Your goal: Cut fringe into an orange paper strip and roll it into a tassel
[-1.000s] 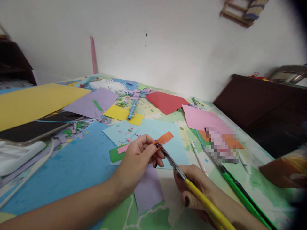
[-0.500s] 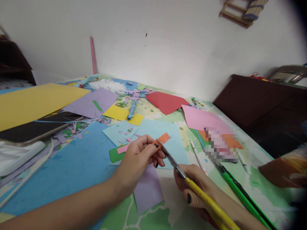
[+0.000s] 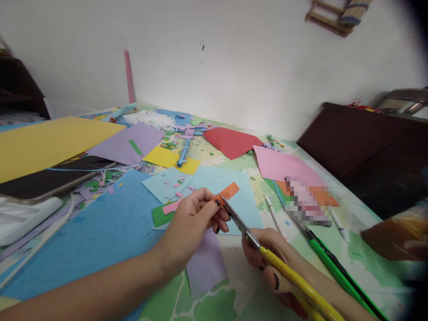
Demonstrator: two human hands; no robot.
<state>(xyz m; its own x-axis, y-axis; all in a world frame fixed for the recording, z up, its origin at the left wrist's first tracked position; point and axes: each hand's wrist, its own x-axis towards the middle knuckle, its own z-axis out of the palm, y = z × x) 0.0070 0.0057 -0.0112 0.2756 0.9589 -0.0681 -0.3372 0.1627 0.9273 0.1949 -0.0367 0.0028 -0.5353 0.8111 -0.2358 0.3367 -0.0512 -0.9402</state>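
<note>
We pinched the fringed orange strip point(image 3: 230, 191) in our left hand point(image 3: 195, 218) and gripped the yellow-handled scissors point(image 3: 238, 219) in our right hand point(image 3: 267, 254), blades at the strip. The strip was over the light blue sheet point(image 3: 220, 175); red paper point(image 3: 232, 142) lay beyond that sheet, lilac paper point(image 3: 207, 269) nearer us.

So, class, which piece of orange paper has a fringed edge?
The strip pinched in the left fingers, at the scissors. Fine cuts run along one edge; the other orange piece, on the table, shows none.
</note>
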